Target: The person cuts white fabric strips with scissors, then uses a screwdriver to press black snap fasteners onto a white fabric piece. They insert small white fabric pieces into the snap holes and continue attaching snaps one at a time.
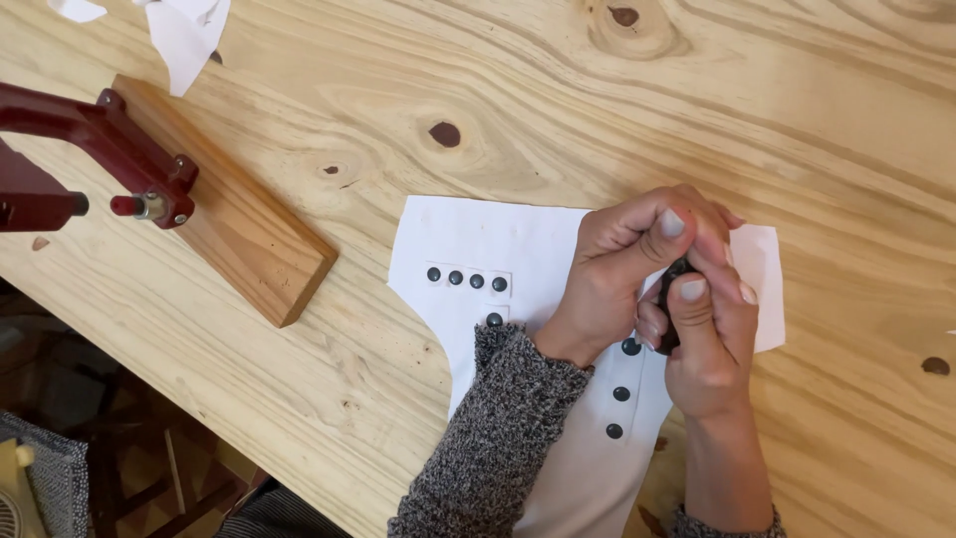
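Note:
A white piece of fabric [468, 244] lies flat on the pale wooden table [757, 110], set with several small dark round snaps [466, 279] in a row and more lower down. Over its right part, my left hand [622, 269] and my right hand [702, 344] are pressed together around a small dark object [673, 304], mostly hidden by the fingers. My left arm wears a grey knitted sleeve [493, 438] that covers part of the fabric.
A dark red hand press [110, 159] stands on a brown wooden block [234, 214] at the left. White scraps [184, 30] lie at the top left. The table's front edge runs diagonally at the lower left, with floor below.

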